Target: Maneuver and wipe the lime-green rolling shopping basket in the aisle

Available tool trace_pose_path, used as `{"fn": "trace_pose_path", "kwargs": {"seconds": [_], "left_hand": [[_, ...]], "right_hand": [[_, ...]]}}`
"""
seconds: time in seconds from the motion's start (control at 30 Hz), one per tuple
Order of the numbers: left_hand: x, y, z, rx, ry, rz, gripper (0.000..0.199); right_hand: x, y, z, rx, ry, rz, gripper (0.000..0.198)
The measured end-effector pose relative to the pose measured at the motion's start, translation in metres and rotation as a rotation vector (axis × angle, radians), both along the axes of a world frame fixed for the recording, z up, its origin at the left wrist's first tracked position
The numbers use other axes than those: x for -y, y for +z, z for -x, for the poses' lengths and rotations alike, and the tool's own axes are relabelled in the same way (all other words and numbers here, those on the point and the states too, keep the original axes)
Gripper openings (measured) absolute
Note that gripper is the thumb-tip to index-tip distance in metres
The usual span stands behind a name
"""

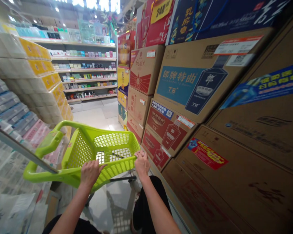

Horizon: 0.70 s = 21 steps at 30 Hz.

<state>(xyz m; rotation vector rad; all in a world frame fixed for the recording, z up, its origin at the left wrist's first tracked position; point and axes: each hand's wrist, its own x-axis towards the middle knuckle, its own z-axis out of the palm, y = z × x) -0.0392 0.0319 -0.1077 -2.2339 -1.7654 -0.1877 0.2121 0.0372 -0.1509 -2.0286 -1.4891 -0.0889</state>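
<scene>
Right hand (142,163) on cart rim (120,161)

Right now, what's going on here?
A person has both hands on a lime-green shopping cart in a store aisle. The left hand and right hand grip its near rim, the right one close to the corner. The cart's handle end is off to the left. Stacked cartons line the right side, wrapped packs the left, and stocked shelves stand ahead.
</scene>
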Motion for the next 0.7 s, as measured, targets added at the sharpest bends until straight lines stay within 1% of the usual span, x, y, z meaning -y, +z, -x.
{"fn": "trace_pose_path", "kwargs": {"seconds": [0.1, 0.17, 0.23, 0.3, 0.37, 0.43, 0.5, 0.57, 0.63, 0.7], "left_hand": [[0.000, 0.003, -0.001, 0.001, 0.006, 0.002, 0.052], [0.001, 0.005, -0.001, -0.005, 0.013, 0.006, 0.050], [0.002, 0.004, 0.001, -0.021, 0.015, 0.006, 0.049], [0.003, 0.002, 0.003, -0.040, 0.011, -0.003, 0.049], [0.004, -0.001, 0.005, -0.047, 0.008, -0.014, 0.049], [0.004, -0.004, 0.006, -0.044, 0.007, -0.019, 0.048], [0.004, -0.006, 0.005, -0.035, 0.009, -0.017, 0.047], [0.004, -0.007, 0.002, -0.024, 0.012, -0.016, 0.047], [0.003, -0.006, -0.002, -0.018, 0.014, -0.017, 0.047], [0.003, -0.005, -0.006, -0.020, 0.016, -0.020, 0.048]], "right_hand": [[0.004, -0.001, 0.032, 0.004, 0.066, 0.016, 0.018], [0.010, -0.001, 0.057, 0.013, 0.159, 0.016, 0.023], [0.015, 0.000, 0.074, 0.026, 0.257, 0.007, 0.027], [0.019, 0.002, 0.074, 0.028, 0.338, 0.004, 0.029], [0.018, 0.003, 0.056, 0.014, 0.374, 0.019, 0.032], [0.014, 0.002, 0.026, -0.018, 0.320, 0.050, 0.033], [0.007, 0.001, -0.005, -0.059, 0.186, 0.090, 0.031], [-0.001, 0.000, -0.026, -0.097, 0.057, 0.123, 0.029], [-0.007, -0.001, -0.031, -0.117, -0.020, 0.141, 0.029], [-0.008, -0.001, -0.017, -0.101, -0.028, 0.122, 0.029]]}}
